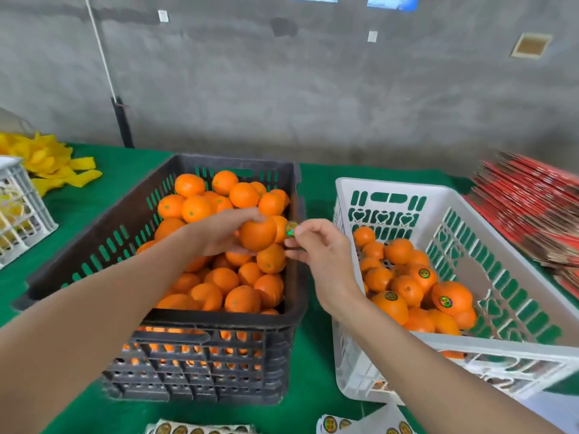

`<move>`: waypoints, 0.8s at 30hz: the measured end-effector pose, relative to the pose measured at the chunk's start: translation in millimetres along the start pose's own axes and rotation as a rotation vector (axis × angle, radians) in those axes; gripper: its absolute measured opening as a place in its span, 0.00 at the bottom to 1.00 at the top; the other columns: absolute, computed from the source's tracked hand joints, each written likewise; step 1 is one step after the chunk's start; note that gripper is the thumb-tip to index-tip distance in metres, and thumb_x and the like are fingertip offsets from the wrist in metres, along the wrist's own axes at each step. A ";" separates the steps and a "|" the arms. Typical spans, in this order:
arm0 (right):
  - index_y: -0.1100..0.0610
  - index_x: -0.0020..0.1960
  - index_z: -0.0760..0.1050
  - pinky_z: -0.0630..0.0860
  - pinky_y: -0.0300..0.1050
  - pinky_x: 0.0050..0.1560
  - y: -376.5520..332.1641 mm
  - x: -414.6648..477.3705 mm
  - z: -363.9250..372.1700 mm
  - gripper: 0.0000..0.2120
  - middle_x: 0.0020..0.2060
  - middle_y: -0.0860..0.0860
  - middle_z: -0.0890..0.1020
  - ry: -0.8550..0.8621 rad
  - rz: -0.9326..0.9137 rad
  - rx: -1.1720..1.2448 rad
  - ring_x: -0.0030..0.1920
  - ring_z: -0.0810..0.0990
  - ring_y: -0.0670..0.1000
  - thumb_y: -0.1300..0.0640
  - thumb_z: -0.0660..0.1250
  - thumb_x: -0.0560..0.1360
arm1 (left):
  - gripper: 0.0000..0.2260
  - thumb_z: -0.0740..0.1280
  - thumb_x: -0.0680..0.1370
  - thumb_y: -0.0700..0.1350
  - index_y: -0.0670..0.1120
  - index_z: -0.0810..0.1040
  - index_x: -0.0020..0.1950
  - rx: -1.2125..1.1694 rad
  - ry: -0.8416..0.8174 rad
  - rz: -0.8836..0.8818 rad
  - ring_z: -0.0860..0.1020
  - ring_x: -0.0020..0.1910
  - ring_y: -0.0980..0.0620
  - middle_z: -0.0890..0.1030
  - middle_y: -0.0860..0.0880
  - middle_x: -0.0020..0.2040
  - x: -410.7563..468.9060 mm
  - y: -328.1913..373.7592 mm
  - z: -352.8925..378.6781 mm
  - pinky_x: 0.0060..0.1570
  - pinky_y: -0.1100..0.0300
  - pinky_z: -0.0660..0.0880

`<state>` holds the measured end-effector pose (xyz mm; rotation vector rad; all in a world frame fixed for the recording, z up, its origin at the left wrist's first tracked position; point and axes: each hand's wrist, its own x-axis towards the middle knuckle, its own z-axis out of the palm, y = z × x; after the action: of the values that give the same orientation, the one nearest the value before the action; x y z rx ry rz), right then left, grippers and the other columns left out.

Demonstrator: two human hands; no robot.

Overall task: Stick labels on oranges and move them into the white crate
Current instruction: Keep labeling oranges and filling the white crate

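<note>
1. Orange [258, 233]: gripped in left hand [224, 234] above the black crate [94, 245].
2. Label [291, 228]: pinched by right hand [319, 249], just beside the orange.
3. White crate [501, 343]: right of both hands.

Orange [257, 234] aloft, label [291, 228] just beside; white crate [385, 185] prob. half-full.

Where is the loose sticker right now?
Near the middle of the head view, the right hand pinches the sticker right of the orange in the left hand, over the black crate.

Orange oranges [257, 234]; white crate [369, 189]
</note>
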<state>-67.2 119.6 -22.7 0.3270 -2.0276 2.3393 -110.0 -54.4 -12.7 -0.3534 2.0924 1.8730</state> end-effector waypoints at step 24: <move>0.49 0.38 0.72 0.76 0.34 0.44 -35.2 -59.6 -104.5 0.10 0.48 0.47 0.78 -0.036 -0.348 -0.287 0.51 0.77 0.44 0.62 0.69 0.72 | 0.18 0.54 0.79 0.48 0.43 0.69 0.66 -0.446 -0.164 0.189 0.78 0.43 0.48 0.78 0.41 0.53 -98.7 4.2 158.4 0.31 0.60 0.77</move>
<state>-17.9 234.3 -12.4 0.6511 -2.0830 1.8277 -10.3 101.1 14.0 -0.0944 1.6386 2.3894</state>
